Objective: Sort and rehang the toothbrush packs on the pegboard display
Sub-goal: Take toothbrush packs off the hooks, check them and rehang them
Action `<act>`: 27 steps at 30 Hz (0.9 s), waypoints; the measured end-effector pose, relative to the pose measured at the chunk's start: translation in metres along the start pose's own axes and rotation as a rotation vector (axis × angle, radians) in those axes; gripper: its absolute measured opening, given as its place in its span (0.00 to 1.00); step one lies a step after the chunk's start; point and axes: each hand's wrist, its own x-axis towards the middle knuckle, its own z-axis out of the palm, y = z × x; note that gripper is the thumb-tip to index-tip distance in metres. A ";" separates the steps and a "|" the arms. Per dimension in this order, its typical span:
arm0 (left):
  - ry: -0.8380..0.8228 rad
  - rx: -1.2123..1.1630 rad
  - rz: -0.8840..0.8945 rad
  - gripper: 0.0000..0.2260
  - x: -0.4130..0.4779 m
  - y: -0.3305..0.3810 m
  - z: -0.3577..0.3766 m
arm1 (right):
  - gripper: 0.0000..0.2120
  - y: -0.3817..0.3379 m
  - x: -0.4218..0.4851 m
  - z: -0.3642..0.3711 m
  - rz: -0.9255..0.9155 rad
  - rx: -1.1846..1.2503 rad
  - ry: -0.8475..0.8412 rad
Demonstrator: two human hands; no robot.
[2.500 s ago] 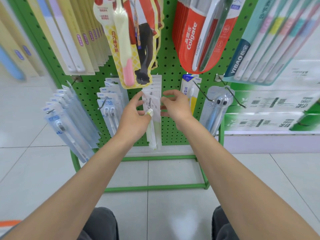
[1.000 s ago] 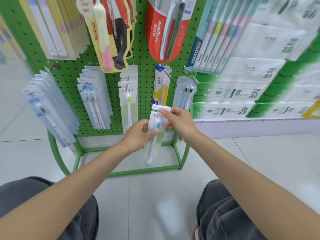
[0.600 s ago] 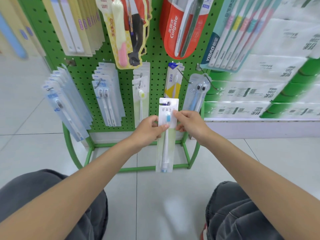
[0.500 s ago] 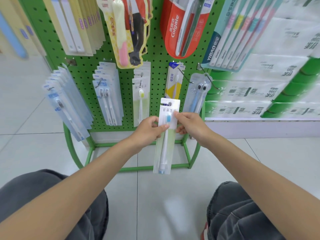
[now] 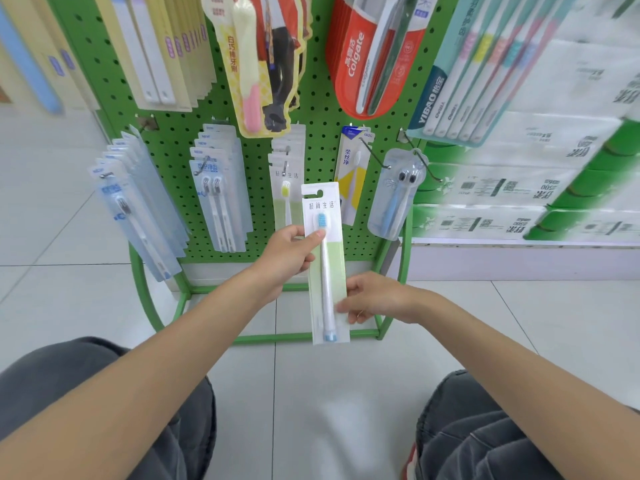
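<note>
Down in front of the bottom row of the green pegboard (image 5: 322, 133), I hold the blue-bristled toothbrush pack (image 5: 323, 271) upright between both hands, clear of every hook and touching none of the hanging stock. My left hand (image 5: 287, 254) pinches its left edge beside the brush head, thumb on the printed face, which leaves the hang slot (image 5: 318, 192) at the top free and pointing up. My right hand (image 5: 374, 299), well apart from the left, grips the lower right edge near the handle so the long card does not swing. Face out, the print can be read, and it carries the same lettering as the yellow-bristled packs (image 5: 285, 188) hanging just behind and to its left, so I judge that peg is where it belongs. The next move, as I see it, is to lift, line the slot with that hook's tip and slide it on.
</note>
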 end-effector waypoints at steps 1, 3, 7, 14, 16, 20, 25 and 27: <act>0.001 0.006 -0.002 0.13 0.001 -0.001 0.000 | 0.04 0.001 0.000 0.002 0.009 0.011 -0.023; -0.001 0.020 -0.006 0.21 0.001 -0.001 0.000 | 0.09 0.002 0.000 0.005 0.013 0.038 -0.042; 0.006 0.045 0.011 0.23 -0.001 -0.001 0.002 | 0.15 0.004 0.002 0.010 0.001 0.026 0.010; -0.032 0.305 0.135 0.25 -0.005 -0.004 0.009 | 0.11 0.006 0.004 0.021 -0.138 -0.339 0.175; -0.019 0.345 0.145 0.30 -0.004 -0.007 0.011 | 0.12 0.008 0.005 0.026 -0.176 -0.437 0.226; -0.021 0.299 0.113 0.19 -0.004 -0.002 0.012 | 0.26 0.013 0.005 0.027 -0.204 -0.338 0.201; -0.071 0.069 0.063 0.21 0.001 -0.002 0.007 | 0.49 0.015 0.004 0.025 -0.141 -0.173 0.112; -0.074 0.015 0.049 0.19 0.001 -0.002 0.005 | 0.47 0.017 0.006 0.024 -0.134 -0.153 0.158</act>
